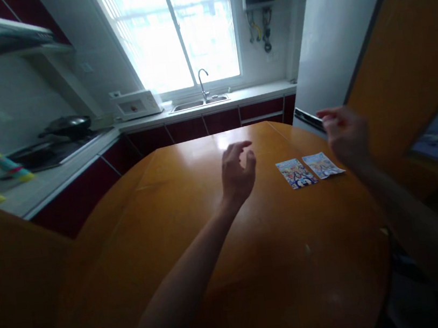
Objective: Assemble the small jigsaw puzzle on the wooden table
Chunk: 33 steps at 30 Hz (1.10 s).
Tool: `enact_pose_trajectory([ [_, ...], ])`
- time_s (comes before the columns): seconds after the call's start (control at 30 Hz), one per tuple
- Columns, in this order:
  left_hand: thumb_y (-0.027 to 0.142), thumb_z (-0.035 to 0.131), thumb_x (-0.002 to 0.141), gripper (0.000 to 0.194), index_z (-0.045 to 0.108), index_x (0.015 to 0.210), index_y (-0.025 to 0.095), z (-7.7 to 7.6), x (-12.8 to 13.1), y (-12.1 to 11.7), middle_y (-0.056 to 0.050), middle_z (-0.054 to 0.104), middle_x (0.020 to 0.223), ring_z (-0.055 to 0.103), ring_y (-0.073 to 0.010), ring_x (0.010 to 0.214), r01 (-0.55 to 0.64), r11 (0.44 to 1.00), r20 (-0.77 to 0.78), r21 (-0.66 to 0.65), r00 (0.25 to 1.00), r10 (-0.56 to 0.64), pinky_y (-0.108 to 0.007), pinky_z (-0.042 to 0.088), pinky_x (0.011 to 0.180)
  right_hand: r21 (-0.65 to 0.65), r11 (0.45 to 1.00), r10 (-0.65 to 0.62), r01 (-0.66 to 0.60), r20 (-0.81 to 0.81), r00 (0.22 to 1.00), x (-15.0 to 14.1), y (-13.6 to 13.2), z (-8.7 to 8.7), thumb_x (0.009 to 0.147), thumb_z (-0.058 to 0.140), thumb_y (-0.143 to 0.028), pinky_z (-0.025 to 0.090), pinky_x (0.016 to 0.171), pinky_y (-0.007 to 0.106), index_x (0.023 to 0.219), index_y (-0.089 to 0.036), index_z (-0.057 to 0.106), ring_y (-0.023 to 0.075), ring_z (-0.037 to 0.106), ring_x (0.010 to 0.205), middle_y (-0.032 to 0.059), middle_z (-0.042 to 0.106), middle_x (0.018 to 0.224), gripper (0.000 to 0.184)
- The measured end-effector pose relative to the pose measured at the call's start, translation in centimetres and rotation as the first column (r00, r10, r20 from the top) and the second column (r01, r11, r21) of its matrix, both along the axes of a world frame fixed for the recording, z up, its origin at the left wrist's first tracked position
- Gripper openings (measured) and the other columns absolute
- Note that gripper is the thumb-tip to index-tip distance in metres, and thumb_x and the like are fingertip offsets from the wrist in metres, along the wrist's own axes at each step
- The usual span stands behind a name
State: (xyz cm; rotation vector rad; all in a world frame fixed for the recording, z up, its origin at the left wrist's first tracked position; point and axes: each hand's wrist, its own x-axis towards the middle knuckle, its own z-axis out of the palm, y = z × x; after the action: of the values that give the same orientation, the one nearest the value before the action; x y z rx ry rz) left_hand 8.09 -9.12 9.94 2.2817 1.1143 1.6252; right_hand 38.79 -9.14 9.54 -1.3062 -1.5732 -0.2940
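Above the middle of the wooden table (164,237), my left hand (239,174) is raised with its fingers bent and the thumb apart, holding nothing. My right hand (348,137) hovers by the table's right edge, thumb and fingers drawn together; whether anything is pinched in them cannot be made out. Just left of it and lower, two small colourful printed sheets lie on the table side by side. The left sheet (297,173) lies flat, with a cartoon-like picture; the right sheet (322,164) looks paler and slightly creased. Neither hand touches them.
Behind the table runs a counter with a microwave (138,105), a sink (190,105) and a faucet (202,82). A lidded pan (69,127) rests on the stove at left, near a colourful bottle (7,165). A fridge (326,29) stands at right.
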Motion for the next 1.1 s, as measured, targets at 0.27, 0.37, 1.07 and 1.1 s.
enact_pose_trajectory([
  [0.27,0.043,0.054,0.093,0.058,0.049,0.143,0.013,-11.2,8.0,4.8,-0.017,0.049,0.149,0.043,-0.0287,0.140,-0.087,0.907,-0.411,-0.411,0.906,-0.099,-0.042,0.034,0.118,-0.594,0.738,-0.264,0.321,0.183,0.947,6.3,3.8,-11.8,0.091,0.049,-0.037,0.039,0.110,0.048,0.136,-0.010,0.059,0.0339,0.050,0.132,0.0212,0.054,0.144,0.053],
  [0.37,0.055,0.050,0.092,0.066,0.046,0.147,0.018,-11.7,11.8,5.5,-0.016,0.041,0.155,0.035,-0.0341,0.144,-0.128,0.914,-0.518,-0.384,0.850,-0.099,-0.052,0.029,0.119,-0.632,0.687,-0.274,0.359,0.232,0.933,7.3,4.0,-13.9,0.093,0.045,-0.043,0.033,0.114,0.050,0.142,-0.011,0.054,0.0348,0.043,0.139,0.0203,0.046,0.152,0.060],
  [1.07,0.067,0.043,0.090,0.071,0.040,0.150,0.030,-11.4,8.2,4.6,-0.008,0.031,0.162,0.015,-0.0406,0.151,-0.070,0.907,-0.660,-0.415,0.710,-0.247,-0.073,0.005,0.116,-0.707,0.624,-0.165,0.333,0.297,0.940,0.2,4.1,-13.6,0.099,0.033,-0.043,0.021,0.120,0.047,0.150,-0.016,0.043,0.0278,0.028,0.149,0.0130,0.034,0.161,0.059],
  [1.1,0.067,0.043,0.090,0.071,0.040,0.151,0.031,-11.3,6.0,3.8,-0.008,0.031,0.162,0.016,-0.0401,0.152,-0.074,0.908,-0.663,-0.412,0.708,-0.243,-0.073,0.005,0.116,-0.707,0.630,-0.155,0.323,0.293,0.944,-1.5,4.1,-13.6,0.099,0.032,-0.043,0.020,0.120,0.048,0.150,-0.014,0.043,0.0285,0.027,0.149,0.0139,0.033,0.161,0.059],
])
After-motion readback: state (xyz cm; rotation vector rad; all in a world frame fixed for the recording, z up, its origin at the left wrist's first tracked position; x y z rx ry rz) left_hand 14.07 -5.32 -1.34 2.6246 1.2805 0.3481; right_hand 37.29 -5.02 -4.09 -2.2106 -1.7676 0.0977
